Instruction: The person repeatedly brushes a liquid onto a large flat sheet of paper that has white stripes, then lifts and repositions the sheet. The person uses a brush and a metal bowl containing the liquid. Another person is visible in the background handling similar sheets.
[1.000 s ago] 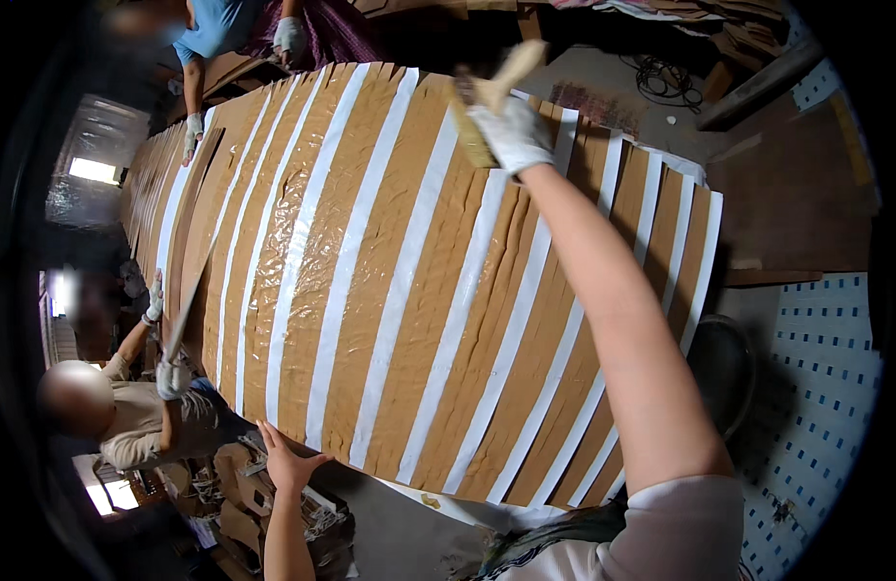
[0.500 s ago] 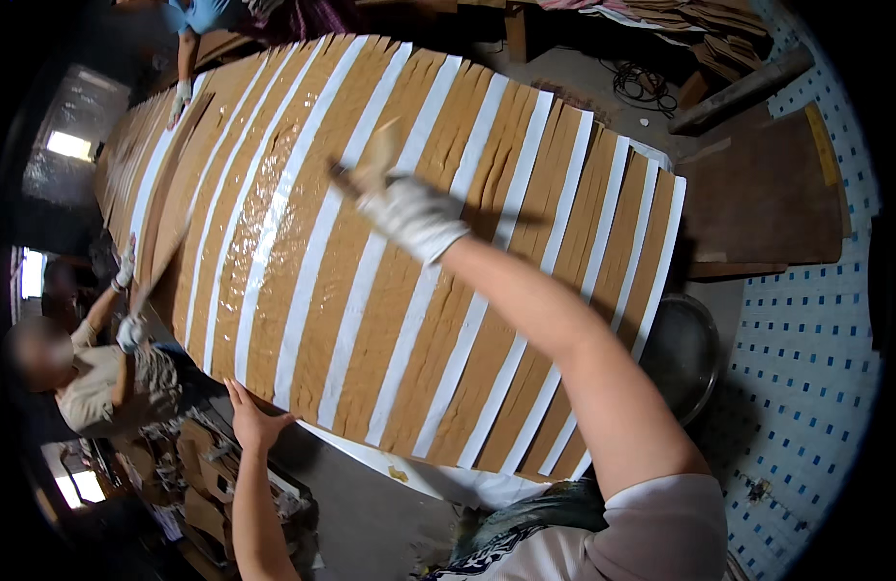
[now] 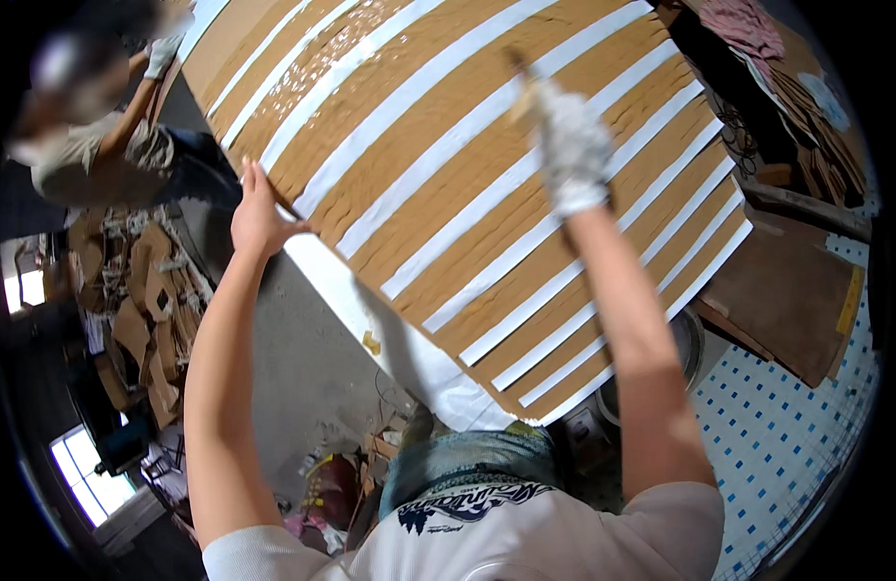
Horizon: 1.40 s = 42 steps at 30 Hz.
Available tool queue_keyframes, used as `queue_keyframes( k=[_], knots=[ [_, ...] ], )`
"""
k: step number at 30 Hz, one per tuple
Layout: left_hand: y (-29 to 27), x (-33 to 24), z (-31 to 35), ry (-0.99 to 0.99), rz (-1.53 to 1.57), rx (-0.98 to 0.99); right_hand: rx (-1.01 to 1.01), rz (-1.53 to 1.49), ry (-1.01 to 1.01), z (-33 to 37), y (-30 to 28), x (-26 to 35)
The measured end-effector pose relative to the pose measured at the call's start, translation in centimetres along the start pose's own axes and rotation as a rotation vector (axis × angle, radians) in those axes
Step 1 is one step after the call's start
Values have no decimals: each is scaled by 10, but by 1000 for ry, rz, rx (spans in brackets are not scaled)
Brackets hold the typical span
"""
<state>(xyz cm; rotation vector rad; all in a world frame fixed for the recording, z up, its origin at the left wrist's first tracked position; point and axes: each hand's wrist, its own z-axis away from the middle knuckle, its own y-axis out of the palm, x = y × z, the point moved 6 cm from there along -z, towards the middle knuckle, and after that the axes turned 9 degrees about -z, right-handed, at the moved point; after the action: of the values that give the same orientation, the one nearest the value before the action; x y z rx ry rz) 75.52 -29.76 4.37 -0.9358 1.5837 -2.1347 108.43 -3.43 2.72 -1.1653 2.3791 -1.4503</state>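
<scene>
- Striped brown sheets (image 3: 419, 223) spread beneath our hands; even strokes should serve best.
- Our bare left hand (image 3: 261, 221) rests at the sheets' near edge, fingers extended, gripping nothing.
- Our gloved right hand (image 3: 574, 150) clasps a brush (image 3: 525, 104) over the sheets' middle; light pressure seems wise.

tan brush (image 3: 525, 104), blurred | over brown sheet (image 3: 436, 215): white-striped, wrinkled, glossy toward upper left
</scene>
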Motion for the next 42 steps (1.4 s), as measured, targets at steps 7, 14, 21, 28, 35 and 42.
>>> queue_keyframes(
  k=[7, 14, 21, 28, 35, 42],
  knots=[
    [9, 6, 1, 21, -4, -31, 264, -516, -429, 165, -33, 166],
    [15, 6, -3, 81, 50, -100, 179, -346, 478, 130, -48, -17],
    [28, 19, -2, 109, 114, -175, 304, -286, -85, 257, -56, 145],
    [23, -13, 79, 176, 262, -521, -29, -553, 598, 236, -67, -22],
    [58, -100, 181, 280, 381, -428, 349, -242, 225, 329, -61, 48],
    [72, -100, 172, 207, 310, -151, 220, -873, 557, 308, -93, 6]
  ],
)
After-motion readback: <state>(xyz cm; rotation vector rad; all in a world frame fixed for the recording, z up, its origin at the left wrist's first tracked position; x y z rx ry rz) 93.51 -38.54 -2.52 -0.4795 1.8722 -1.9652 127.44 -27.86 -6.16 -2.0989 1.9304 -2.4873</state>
